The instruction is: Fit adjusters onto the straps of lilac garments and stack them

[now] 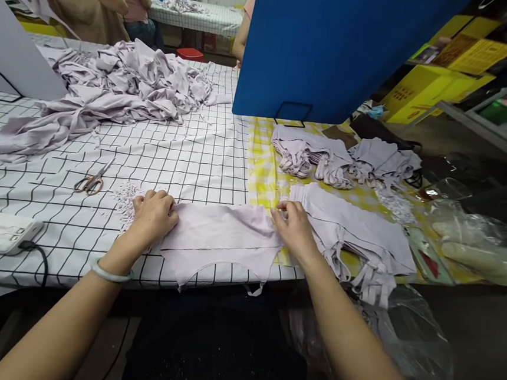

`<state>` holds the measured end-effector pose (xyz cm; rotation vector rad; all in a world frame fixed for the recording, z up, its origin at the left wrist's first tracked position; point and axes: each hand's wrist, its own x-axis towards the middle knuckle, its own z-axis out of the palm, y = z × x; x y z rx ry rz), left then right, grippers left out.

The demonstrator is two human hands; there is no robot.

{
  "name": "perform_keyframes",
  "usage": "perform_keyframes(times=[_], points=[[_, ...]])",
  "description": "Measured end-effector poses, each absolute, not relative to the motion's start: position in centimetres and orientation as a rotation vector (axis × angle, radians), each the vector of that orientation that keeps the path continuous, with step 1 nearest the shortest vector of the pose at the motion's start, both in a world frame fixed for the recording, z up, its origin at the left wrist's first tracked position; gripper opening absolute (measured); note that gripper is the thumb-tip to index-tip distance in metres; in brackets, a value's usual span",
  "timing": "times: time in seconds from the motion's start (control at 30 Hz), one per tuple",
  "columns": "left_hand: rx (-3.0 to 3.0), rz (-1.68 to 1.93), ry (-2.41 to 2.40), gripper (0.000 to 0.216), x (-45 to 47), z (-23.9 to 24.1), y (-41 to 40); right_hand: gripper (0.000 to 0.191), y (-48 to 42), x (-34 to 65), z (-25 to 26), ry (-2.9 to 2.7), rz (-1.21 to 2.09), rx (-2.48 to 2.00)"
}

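Note:
A pale lilac garment (223, 234) lies flat across the front of the table, its curved edge and thin ties hanging over the table's edge. My left hand (156, 214) is closed on its left upper corner, the fingers curled. At the opposite upper corner, my right hand (293, 224) pinches the fabric between thumb and fingers. Just right of that hand is a stack of similar lilac garments (361, 223) with dangling straps. Small scissors (91, 180) rest left of my left hand, near a heap of thread clippings (127, 202).
A large heap of lilac garments (134, 79) covers the back left. Behind stands a blue panel (319, 48). Further bundles (313, 148) lie at the right, with a phone (427, 255) and clear plastic bags (488, 246). A white power bank (1, 232) sits left. Other people work across the table.

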<state>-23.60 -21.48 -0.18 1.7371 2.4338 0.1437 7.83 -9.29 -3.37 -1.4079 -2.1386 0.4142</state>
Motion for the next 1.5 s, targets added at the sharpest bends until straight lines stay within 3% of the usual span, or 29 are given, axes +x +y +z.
perform_keyframes(times=[0.3, 0.43, 0.53, 0.63, 0.77, 0.83, 0.97, 1.03, 1.17, 1.3, 1.5], points=[[1.710, 0.148, 2.476, 0.022, -24.9, -0.1, -21.1, 0.007, -8.2, 6.5, -3.1, -2.255, 0.279, -1.585], [1.889, 0.281, 2.538, 0.050, -22.5, -1.2, -21.4, 0.041, -10.0, 5.7, -3.6, -2.293, 0.132, -1.405], [2.129, 0.217, 2.228, 0.057, -19.7, -2.9, -22.4, 0.062, -11.9, 4.0, -4.6, -2.575, 0.266, -1.290], [2.177, 0.174, 2.054, 0.062, -18.6, -4.7, -24.0, 0.072, -12.9, 4.0, -4.6, -2.697, 0.422, -1.417], [2.218, 0.385, 2.010, 0.063, -19.7, -5.4, -26.0, 0.054, -16.1, 9.1, -3.1, -2.401, 0.507, -1.352], [2.245, 0.638, 1.921, 0.054, -19.2, -4.9, -26.1, 0.042, -19.1, 12.3, -3.0, -2.209, 0.730, -1.362], [2.173, 1.119, 1.547, 0.036, -14.1, -3.7, -24.4, 0.041, -24.3, 14.8, -6.1, -1.754, 1.295, -1.548], [2.095, 1.147, 1.386, 0.033, -10.7, -3.5, -23.3, 0.047, -25.1, 14.0, -8.0, -1.576, 1.494, -1.471], [1.929, 1.032, 1.343, 0.035, -6.7, -4.2, -22.5, 0.035, -25.3, 12.4, -8.9, -1.443, 1.712, -1.250], [1.916, 1.058, 1.293, 0.040, -6.6, -4.8, -23.2, 0.030, -26.8, 14.3, -7.1, -1.588, 1.517, -1.306], [2.004, 1.004, 1.268, 0.030, -6.4, -4.7, -23.9, 0.014, -28.0, 18.3, -2.7, -2.069, 0.769, -1.243]])
